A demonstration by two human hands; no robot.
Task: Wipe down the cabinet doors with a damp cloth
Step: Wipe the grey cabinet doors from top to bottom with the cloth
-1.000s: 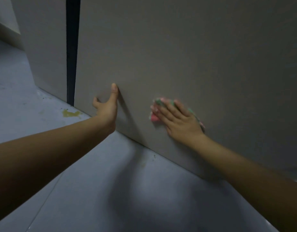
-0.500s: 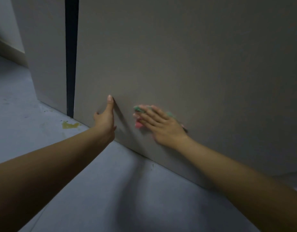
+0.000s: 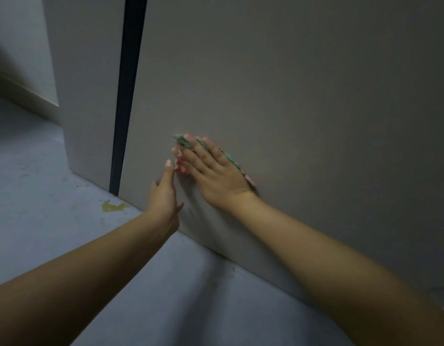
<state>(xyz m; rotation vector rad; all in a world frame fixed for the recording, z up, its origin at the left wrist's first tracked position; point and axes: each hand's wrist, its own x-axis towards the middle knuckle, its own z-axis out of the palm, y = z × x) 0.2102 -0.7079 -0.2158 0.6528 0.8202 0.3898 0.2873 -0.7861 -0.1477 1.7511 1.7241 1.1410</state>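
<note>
A large grey cabinet door point(image 3: 291, 96) fills most of the view and reaches down to the floor. My right hand point(image 3: 213, 173) lies flat with straight fingers on a green and pink cloth point(image 3: 232, 159), pressing it against the lower part of that door. Only the cloth's edges show around the hand. My left hand point(image 3: 164, 196) is just left of it, fingers straight, fingertips against the door and almost touching the right hand's fingers.
A narrow dark gap point(image 3: 126, 96) separates this door from a second grey door point(image 3: 88, 83) on the left. The grey floor point(image 3: 41, 196) has a yellowish stain point(image 3: 113, 206) near the gap. A pale wall with a skirting board point(image 3: 18, 71) stands far left.
My right hand has slid the cloth leftward along the door until it nearly meets my left hand. The view has shifted, so the gap sits farther right in the frame.
</note>
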